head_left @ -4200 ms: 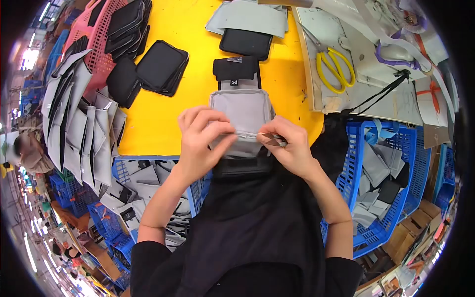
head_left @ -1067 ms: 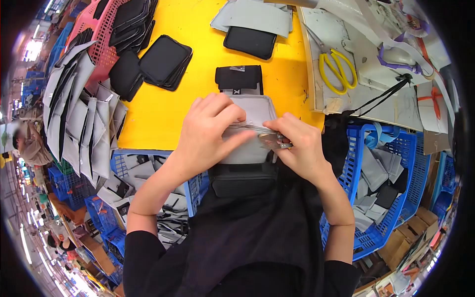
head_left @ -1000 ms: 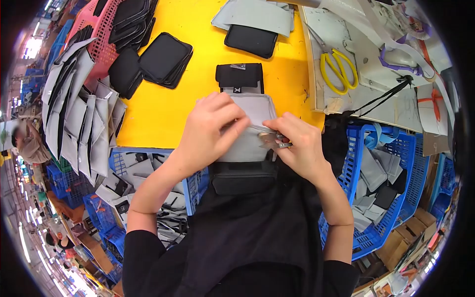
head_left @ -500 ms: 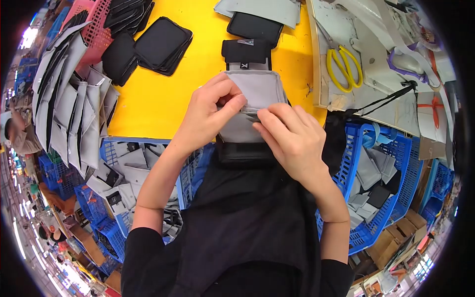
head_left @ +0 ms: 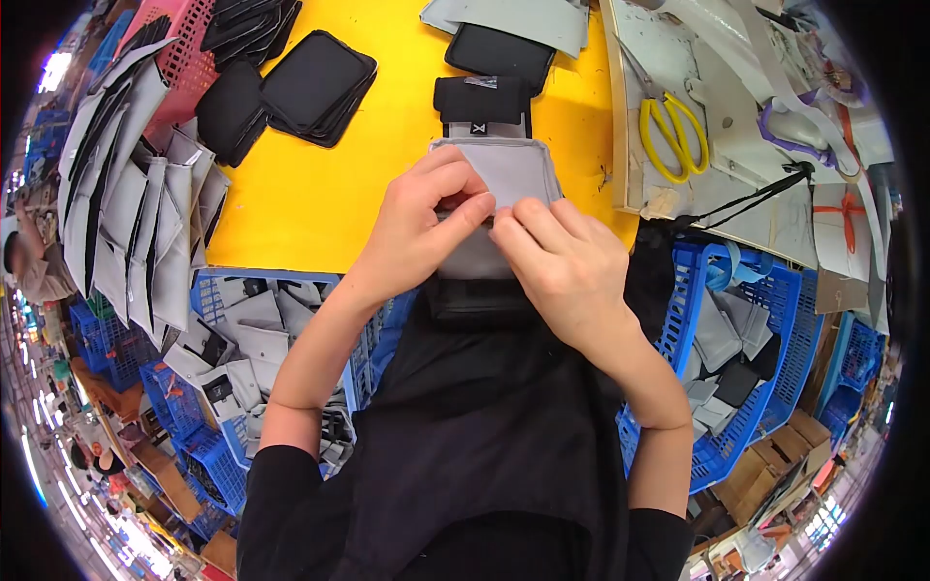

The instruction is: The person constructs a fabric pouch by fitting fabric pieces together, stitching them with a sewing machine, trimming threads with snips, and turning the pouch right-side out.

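Observation:
A grey and black fabric pouch (head_left: 515, 172) lies at the near edge of the yellow tabletop, its lower end over my lap. A black flap with a small white logo tops its far end. My left hand (head_left: 426, 218) pinches the pouch across its middle, thumb and index finger pressed together. Right beside it, my right hand (head_left: 564, 261) also has its fingertips closed on the same seam or fold. The fingertips of both hands nearly meet and hide what lies between them. Beyond the pouch, black and grey panels (head_left: 518, 21) are stacked.
Black padded panels (head_left: 318, 85) lie in piles on the yellow tabletop (head_left: 291, 213). Grey pouches (head_left: 145, 223) hang at the left by a pink basket (head_left: 184, 63). Yellow-handled scissors (head_left: 675, 140) rest on the right. Blue crates (head_left: 693, 290) of grey pieces stand below both sides.
My right hand has shifted slightly left and up along the pouch, bringing its fingertips close to my left hand's. My left hand has moved slightly right.

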Available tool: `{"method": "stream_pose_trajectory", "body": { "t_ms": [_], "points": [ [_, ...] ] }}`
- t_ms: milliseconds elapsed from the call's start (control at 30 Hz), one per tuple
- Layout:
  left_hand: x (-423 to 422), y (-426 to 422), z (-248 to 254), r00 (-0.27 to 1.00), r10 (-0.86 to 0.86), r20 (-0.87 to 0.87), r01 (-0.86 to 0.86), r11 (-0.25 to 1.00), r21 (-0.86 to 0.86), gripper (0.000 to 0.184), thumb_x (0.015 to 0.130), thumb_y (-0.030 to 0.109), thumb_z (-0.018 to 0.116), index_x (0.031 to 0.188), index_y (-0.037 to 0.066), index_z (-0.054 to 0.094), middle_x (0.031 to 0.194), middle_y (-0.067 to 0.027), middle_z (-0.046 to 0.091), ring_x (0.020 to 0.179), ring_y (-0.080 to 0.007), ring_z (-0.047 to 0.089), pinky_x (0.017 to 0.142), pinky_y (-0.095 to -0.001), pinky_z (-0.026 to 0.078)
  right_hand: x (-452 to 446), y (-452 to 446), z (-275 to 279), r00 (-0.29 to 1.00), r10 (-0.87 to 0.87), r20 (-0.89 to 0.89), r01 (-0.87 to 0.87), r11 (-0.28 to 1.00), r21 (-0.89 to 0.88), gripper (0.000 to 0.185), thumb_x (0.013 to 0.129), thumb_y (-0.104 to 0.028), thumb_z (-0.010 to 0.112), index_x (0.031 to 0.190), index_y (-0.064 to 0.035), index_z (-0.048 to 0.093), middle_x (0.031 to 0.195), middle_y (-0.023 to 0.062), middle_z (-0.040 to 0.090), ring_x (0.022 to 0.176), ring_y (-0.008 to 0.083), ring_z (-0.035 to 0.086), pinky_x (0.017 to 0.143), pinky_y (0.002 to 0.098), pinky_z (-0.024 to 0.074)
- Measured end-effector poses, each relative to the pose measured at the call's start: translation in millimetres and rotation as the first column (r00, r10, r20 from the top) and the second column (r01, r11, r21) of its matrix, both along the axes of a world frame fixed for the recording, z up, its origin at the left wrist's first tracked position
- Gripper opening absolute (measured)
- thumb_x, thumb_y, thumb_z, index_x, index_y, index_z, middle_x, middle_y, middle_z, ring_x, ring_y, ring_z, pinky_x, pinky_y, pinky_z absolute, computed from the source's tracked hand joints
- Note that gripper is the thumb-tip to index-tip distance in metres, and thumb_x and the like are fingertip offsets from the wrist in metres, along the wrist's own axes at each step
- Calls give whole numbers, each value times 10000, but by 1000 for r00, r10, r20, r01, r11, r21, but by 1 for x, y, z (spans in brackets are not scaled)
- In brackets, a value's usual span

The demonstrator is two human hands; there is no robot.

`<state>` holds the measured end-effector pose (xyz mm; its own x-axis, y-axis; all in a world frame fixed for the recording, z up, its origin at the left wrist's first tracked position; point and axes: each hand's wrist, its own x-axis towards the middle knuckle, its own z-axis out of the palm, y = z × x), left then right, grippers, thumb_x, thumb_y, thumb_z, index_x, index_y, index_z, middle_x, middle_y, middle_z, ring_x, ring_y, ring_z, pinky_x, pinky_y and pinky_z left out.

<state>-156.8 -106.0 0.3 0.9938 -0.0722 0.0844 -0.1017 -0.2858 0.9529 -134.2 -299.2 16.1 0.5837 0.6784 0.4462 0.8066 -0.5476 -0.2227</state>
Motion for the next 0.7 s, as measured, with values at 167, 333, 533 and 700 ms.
{"method": "stream_pose_trajectory", "body": {
  "t_ms": [167, 333, 533, 700],
  "points": [
    [3, 9, -22, 988, 100, 120, -65, 961, -268, 117, 912, 83, 639, 838, 4, 594, 831, -9, 529, 731, -89, 477, 653, -241, 383, 7, 0, -9, 997, 28, -71, -26, 999, 32, 148, 802, -153, 750, 890, -92, 647, 828, 4, 588, 665, 186, 584, 559, 313, 455],
    [8, 12, -21, 992, 122, 5, -106, 884, -456, 131, 938, 108, 632, 849, 20, 594, 833, 14, 532, 756, -71, 466, 676, -231, 373, 14, 2, -18, 995, 30, -99, -9, 978, 208, 147, 812, -160, 747, 883, -87, 641, 826, 12, 586, 663, 189, 585, 551, 318, 457],
    [7, 10, -17, 995, 91, -36, -98, 899, -427, 135, 947, 111, 627, 855, 18, 594, 837, 10, 534, 766, -67, 467, 686, -224, 382, 10, 11, -12, 999, 32, -26, -29, 992, 124, 146, 803, -156, 751, 871, -89, 640, 815, 12, 585, 658, 181, 583, 553, 312, 459],
    [6, 6, -15, 997, 78, -18, -79, 897, -436, 134, 948, 108, 623, 861, 13, 586, 856, -5, 537, 773, -78, 486, 703, -224, 400, 7, 13, -8, 998, 48, 33, -49, 999, 24, 144, 794, -148, 753, 868, -92, 643, 807, 7, 586, 647, 172, 578, 551, 307, 461]
  ]
}}
